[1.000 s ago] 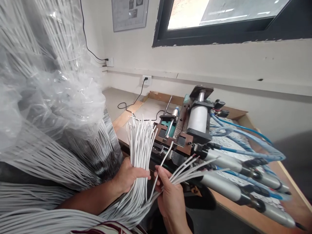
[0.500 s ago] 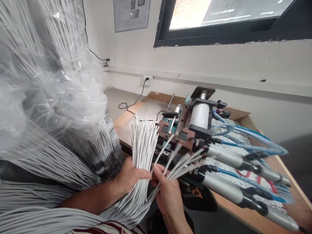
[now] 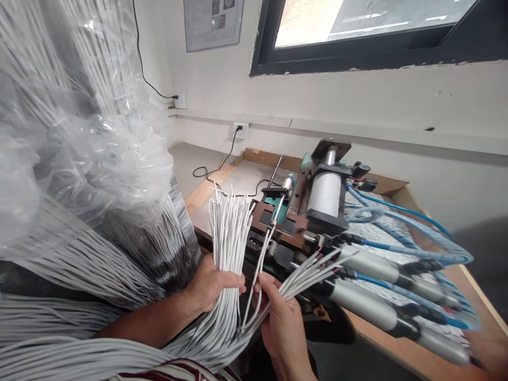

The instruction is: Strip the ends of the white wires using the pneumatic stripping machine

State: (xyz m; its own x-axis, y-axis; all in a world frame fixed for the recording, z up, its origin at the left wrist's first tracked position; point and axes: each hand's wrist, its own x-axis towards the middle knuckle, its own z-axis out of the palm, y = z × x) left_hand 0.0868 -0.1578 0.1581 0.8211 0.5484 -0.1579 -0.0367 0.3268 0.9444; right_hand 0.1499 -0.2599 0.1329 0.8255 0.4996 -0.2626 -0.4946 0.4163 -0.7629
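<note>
My left hand (image 3: 212, 283) is closed around a thick upright bundle of white cables (image 3: 230, 233), thumb across its front. To its right, my right hand (image 3: 280, 312) pinches a couple of single cables (image 3: 262, 254) between thumb and fingers. Their tips reach the brown plates of a pneumatic wire-stripping machine (image 3: 291, 225); whether the plates grip them I cannot tell. A smaller bunch of cables (image 3: 305, 275) fans out to the right from behind my right thumb, and a bare copper-coloured end shows among them.
Long cables in clear plastic wrap (image 3: 115, 153) hang and lie at the left. Silver cylinders (image 3: 365, 307) and blue air hoses (image 3: 420, 248) stick out on the right. A black power cord (image 3: 206, 172) runs over the wood-edged bench to a wall socket (image 3: 241, 130).
My right hand has shifted slightly right, away from my left hand. The machine's brown plates have come together near the cable tips. My left hand keeps its hold on the bundle.
</note>
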